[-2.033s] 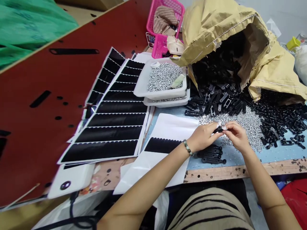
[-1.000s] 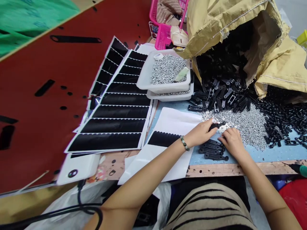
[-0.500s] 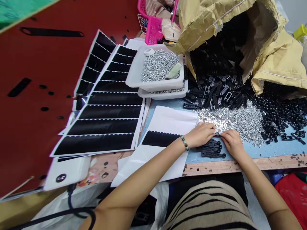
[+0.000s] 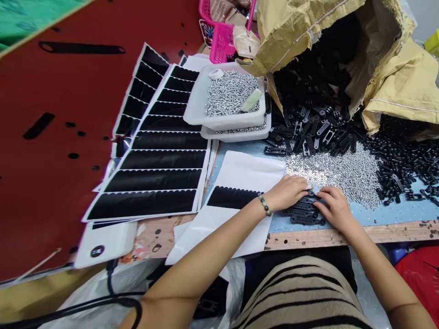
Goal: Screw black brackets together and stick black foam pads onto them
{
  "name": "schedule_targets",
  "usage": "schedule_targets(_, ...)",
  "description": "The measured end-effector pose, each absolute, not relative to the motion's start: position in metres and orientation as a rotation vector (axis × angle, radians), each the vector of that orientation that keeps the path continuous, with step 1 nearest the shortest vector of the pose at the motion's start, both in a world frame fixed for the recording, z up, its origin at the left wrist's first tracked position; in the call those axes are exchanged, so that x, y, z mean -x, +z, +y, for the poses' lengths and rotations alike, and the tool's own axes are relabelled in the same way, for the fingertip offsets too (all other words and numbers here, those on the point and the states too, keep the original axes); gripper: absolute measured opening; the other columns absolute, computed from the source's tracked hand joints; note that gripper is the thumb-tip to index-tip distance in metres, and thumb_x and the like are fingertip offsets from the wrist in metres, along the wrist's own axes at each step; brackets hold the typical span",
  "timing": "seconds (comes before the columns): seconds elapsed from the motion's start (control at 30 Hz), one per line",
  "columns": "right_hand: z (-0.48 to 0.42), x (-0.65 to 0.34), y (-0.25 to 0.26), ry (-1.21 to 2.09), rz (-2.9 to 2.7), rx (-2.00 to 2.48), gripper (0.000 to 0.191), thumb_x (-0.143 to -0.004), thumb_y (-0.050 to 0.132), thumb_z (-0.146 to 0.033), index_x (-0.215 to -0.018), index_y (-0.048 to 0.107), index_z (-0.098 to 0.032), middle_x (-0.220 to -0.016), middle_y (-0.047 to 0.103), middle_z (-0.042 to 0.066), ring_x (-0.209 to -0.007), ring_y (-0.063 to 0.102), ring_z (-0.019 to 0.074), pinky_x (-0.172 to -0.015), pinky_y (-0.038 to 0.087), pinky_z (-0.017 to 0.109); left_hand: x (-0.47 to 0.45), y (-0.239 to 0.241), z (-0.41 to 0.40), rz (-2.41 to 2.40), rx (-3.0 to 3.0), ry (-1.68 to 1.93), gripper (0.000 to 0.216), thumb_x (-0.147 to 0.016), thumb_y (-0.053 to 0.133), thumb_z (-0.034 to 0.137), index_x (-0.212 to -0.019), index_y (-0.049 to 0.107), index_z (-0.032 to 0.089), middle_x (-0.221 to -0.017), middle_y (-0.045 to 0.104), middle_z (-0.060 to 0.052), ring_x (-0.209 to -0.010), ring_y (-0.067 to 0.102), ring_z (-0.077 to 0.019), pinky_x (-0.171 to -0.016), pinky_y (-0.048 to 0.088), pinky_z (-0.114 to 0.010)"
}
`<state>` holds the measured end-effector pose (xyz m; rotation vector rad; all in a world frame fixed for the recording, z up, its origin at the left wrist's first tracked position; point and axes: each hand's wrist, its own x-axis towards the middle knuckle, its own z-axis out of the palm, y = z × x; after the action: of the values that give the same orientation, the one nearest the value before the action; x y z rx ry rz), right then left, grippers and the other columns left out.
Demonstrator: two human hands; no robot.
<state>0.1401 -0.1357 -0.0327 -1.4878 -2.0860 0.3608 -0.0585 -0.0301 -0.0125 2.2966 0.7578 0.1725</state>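
Note:
My left hand (image 4: 290, 193), with a beaded bracelet at the wrist, is closed at the near end of a black plastic part (image 4: 310, 193). White material shows at its fingertips; what else lies under them is hidden. Several long black plastic arms (image 4: 305, 220) lie side by side just below, on the blue work surface. On their right, my right hand (image 4: 334, 208) has thumb and forefinger apart by the parts' rounded ends. A white backing sheet (image 4: 254, 169) with a strip of black round stickers (image 4: 233, 197) lies under my left forearm.
Shiny metal pins (image 4: 360, 178) and small nuts (image 4: 305, 167) are heaped beyond my hands. Black parts (image 4: 394, 160) spill from a paper sack (image 4: 387, 100). Stacked white tubs (image 4: 195, 107) hold hardware. Black sticker sheets (image 4: 154, 183) lie left, and a wooden edge (image 4: 363, 235) runs along the front.
My right thumb and forefinger have parted and moved slightly away from the left fingertips. The left hand stays nearly in place. The whole view has shifted a little.

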Motion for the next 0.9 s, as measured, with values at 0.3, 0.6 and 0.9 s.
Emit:
schedule_targets(0.3,-0.163,-0.122,-0.035,0.263,-2.158,1.531,0.059,-0.08,0.062,-0.052,-0.126,0.047,-0.019,-0.115,0.055,0.014,-0.109,0.049,0.0298,-0.102,0.034,0.056,0.076,-0.015,-0.074,0.857,-2.232,0.35,0.035,-0.098,0.033,0.038,-0.121,0.05,0.019,-0.118,0.051,-0.01,-0.112,0.044,-0.0243,-0.101,0.036,-0.042)
schedule_targets(0.6,-0.117,-0.225,-0.034,-0.125,-1.553,2.168,0.04,-0.089,0.05,-0.04,-0.117,0.055,-0.011,-0.108,0.057,0.019,-0.102,0.052,0.0308,-0.087,0.044,0.046,0.007,0.008,-0.036,0.848,-2.434,0.558,0.026,-0.097,0.04,0.027,-0.116,0.053,0.018,-0.115,0.058,-0.007,-0.11,0.047,-0.0223,-0.096,0.035,-0.04)
schedule_targets(0.9,-0.099,-0.247,-0.048,0.035,-1.68,2.006,0.026,-0.091,0.045,-0.031,-0.091,0.067,-0.017,-0.086,0.064,0.009,-0.082,0.056,0.0226,-0.08,0.045,0.036,-0.118,-0.007,0.002,0.803,-2.581,0.348,0.011,-0.087,0.054,0.014,-0.089,0.065,0.015,-0.099,0.064,-0.009,-0.101,0.051,-0.0254,-0.091,0.032,-0.044)
